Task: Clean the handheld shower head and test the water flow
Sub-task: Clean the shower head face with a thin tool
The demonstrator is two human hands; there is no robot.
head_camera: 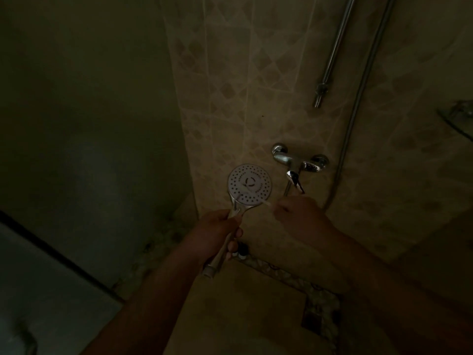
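Note:
The round shower head (249, 184) faces me, a white spray plate dotted with holes in a chrome rim. My left hand (220, 231) grips its chrome handle from below. My right hand (299, 213) pinches a thin pale stick, perhaps a toothbrush (252, 197), that lies slanted across the lower part of the spray plate. The scene is dim, so the stick's tip is hard to make out. No water shows.
A chrome mixer tap (299, 160) with its lever is fixed to the tiled wall just right of the head. A slide rail (332, 55) and hose (358, 98) run up the wall. A glass shelf (458, 119) juts in at right. A dark glass panel stands left.

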